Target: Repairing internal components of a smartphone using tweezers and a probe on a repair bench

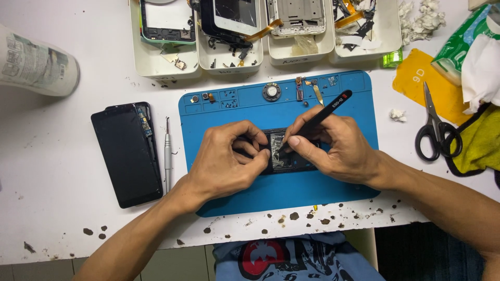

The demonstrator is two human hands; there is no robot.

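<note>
On the blue repair mat (344, 171), bare toward its edges, my left hand (224, 161) clamps the opened phone (284, 156) at centre; my right hand (333, 145) pinches black tweezers (317, 117), tip on it.

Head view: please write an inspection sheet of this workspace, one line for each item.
Surface: white table, chipped along the front edge, under a blue mat.
Job's things: dark phone part on the mat; black tool.
Clutter: black phone, screwdriver, scissors, trays of phone parts.
Grippers: left hand steadies the part; right hand holds the tool on it.
Cables: orange ribbon cable in a tray.
Surroundings: yellow cloth, tissue.
</note>
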